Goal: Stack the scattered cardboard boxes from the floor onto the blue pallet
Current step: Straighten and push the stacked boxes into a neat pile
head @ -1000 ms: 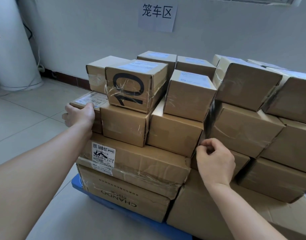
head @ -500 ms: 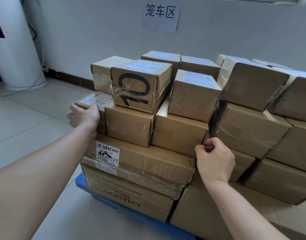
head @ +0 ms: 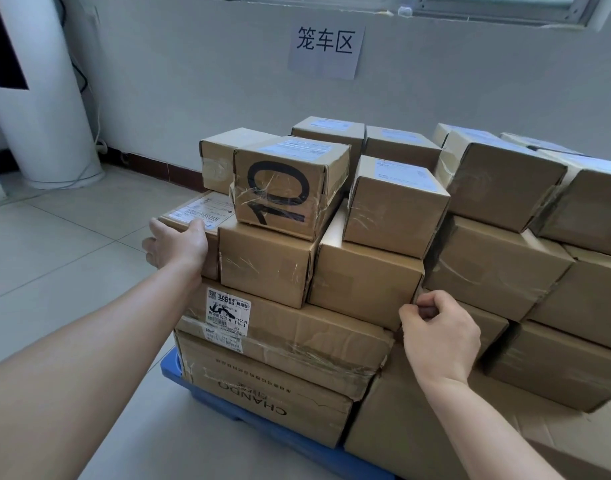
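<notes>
Many brown cardboard boxes are stacked in several layers on the blue pallet (head: pixel 248 422), whose corner shows under the stack. My left hand (head: pixel 175 244) grips the near left corner of a flat box with a shipping label (head: pixel 201 211), thumb on its top edge; this box lies on the stack's left side. A box marked with a black "10" (head: pixel 290 188) sits just right of it. My right hand (head: pixel 439 337) has its fingers curled against the lower right corner of a middle-row box (head: pixel 362 275). Whether it pinches anything is hidden.
A white cylindrical appliance (head: pixel 44 109) with cables stands at the back left by the wall. A paper sign (head: pixel 324 50) hangs on the wall behind the stack. Tiled floor (head: pixel 54 258) lies open to the left of the pallet.
Both hands keep their places on the stack; only the view has shifted slightly.
</notes>
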`<state>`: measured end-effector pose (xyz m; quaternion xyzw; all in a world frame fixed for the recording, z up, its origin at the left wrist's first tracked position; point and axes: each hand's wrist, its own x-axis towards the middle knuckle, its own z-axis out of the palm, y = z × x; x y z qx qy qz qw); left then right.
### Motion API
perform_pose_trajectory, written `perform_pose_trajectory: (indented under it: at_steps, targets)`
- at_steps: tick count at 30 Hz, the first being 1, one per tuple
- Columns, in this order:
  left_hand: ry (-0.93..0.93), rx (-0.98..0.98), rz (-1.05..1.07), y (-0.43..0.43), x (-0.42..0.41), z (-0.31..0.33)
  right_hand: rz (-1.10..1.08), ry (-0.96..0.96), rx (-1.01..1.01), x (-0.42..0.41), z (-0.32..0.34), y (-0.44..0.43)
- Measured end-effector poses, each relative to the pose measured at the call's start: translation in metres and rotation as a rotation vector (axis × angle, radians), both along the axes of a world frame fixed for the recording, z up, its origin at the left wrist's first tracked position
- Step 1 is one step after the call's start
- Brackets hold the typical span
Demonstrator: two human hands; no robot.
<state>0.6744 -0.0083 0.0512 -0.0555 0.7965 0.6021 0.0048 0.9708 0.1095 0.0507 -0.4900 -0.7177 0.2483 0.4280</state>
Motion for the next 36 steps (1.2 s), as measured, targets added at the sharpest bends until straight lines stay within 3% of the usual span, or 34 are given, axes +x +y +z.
perform_pose_trajectory:
  at_steps: [15,24,29,33,36]
  targets:
    - [-0.015,0.038,-0.136,-0.010,0.009,-0.003,0.014,0.008,-0.003,0.010,0.002,-0.009]
    - [-0.044,0.019,-0.107,-0.010,0.009,-0.002,0.048,0.011,0.031,0.014,-0.005,-0.009]
    - [0.368,0.062,0.011,0.005,0.063,0.034,0.084,0.048,0.017,0.018,-0.007,-0.007]
    - [0.693,0.183,-0.130,0.026,0.125,0.064,0.110,0.071,-0.010,0.025,-0.004,-0.007]
    - [0.812,0.227,-0.286,0.042,0.176,0.069,0.082,0.050,-0.008,0.036,-0.004,-0.001]
